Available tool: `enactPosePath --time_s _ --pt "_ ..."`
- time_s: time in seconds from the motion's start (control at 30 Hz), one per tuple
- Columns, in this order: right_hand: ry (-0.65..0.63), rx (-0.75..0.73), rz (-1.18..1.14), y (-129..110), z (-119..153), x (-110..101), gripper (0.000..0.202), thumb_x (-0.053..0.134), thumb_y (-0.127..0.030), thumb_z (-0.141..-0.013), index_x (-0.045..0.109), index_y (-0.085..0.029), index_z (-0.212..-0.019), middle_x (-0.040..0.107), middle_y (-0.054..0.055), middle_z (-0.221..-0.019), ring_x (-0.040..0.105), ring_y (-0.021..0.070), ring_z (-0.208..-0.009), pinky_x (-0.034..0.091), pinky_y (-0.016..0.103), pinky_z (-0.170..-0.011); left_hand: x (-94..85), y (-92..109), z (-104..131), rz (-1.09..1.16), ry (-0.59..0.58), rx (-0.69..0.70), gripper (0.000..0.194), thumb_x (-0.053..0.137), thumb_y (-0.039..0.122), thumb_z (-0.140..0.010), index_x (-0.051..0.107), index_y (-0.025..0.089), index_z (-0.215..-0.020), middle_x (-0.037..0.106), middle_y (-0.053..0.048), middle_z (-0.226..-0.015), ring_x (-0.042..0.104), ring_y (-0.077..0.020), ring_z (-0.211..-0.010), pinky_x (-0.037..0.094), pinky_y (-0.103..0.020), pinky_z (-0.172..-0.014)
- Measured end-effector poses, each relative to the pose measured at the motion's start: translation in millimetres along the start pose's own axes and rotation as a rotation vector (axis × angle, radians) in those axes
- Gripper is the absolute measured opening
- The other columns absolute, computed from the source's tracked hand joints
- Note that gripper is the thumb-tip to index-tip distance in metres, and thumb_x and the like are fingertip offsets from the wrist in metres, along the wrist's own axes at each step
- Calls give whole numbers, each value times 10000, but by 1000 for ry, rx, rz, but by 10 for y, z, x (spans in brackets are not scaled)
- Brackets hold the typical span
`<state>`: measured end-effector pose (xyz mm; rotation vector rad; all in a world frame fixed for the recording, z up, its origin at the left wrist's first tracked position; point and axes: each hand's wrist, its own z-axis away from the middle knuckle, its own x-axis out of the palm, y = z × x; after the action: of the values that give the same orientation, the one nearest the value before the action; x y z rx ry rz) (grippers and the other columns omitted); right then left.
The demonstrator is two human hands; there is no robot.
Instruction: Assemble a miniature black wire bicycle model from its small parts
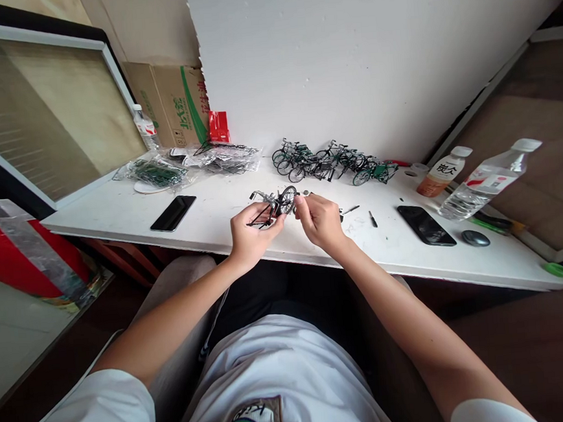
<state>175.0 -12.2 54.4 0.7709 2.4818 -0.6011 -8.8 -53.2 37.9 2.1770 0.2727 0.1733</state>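
Observation:
A small black model bicycle (272,208) is in my left hand (254,234), just above the front edge of the white table. Its spoked wheel (288,199) points up and to the right, and the handlebar end lies to the left. My right hand (322,219) is closed in a pinch beside that wheel, thumb against the fingers. Whatever sits between those fingertips is too small or too hidden to make out. Small dark parts lie on the table just past my right hand, among them a short black screwdriver-like piece (372,219).
Several finished-looking model bicycles (326,160) stand in a cluster at the back. Clear bags of parts (223,158) lie at the back left, near a cardboard box (170,103). Phones lie at left (173,213) and right (425,225). Two bottles (491,181) stand at the right.

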Motion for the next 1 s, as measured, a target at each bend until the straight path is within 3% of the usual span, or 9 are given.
enactPosePath --time_s 0.13,0.23,0.4,0.5,0.6,0.73,1.0 --pt "48 -28 -57 -55 -15 -37 310 525 -466 -1123 630 -232 -948 689 64 -823 631 211 -768 439 363 -650 -16 -4 -17 -22 39 38 290 924 376 -783 754 186 -921 801 -64 -900 761 -198 -792 644 -314 -821" --pt "80 -63 -60 -65 -17 -22 225 549 -409 -1118 617 -242 -984 684 66 -846 636 222 -811 445 366 -652 -40 27 -18 -81 53 89 265 912 366 -799 752 195 -923 796 -56 -893 750 -193 -794 628 -308 -823" --pt "95 -5 -82 -94 -1 11 432 452 -460 -1155 532 -251 -785 621 46 -708 577 200 -668 418 376 -634 -80 96 9 -229 43 266 133 862 294 -830 764 218 -878 772 -37 -844 705 -186 -778 590 -309 -826" --pt "63 78 -165 -139 2 -5 548 361 -493 -1175 559 -243 -729 637 46 -665 607 190 -643 464 372 -663 -89 109 17 -264 51 291 121 863 286 -811 757 229 -822 750 -31 -804 675 -192 -757 573 -319 -826" --pt "74 103 -216 -157 1 -23 449 446 -518 -1148 644 -234 -862 697 54 -761 662 199 -716 508 363 -686 -91 111 8 -247 72 275 140 880 291 -793 758 230 -822 733 -27 -794 669 -193 -755 561 -319 -827" --pt "112 65 -227 -119 6 0 292 589 -511 -1088 640 -240 -992 703 66 -885 669 202 -774 519 348 -639 -102 117 -4 -240 69 259 151 890 294 -791 756 231 -817 734 -29 -798 671 -196 -761 556 -323 -840" --pt "75 153 -296 -163 10 0 552 437 -523 -1154 581 -240 -702 662 29 -645 635 175 -614 512 353 -668 -113 47 17 -287 24 345 119 871 298 -810 767 246 -839 768 -51 -861 732 -228 -854 583 -340 -854"
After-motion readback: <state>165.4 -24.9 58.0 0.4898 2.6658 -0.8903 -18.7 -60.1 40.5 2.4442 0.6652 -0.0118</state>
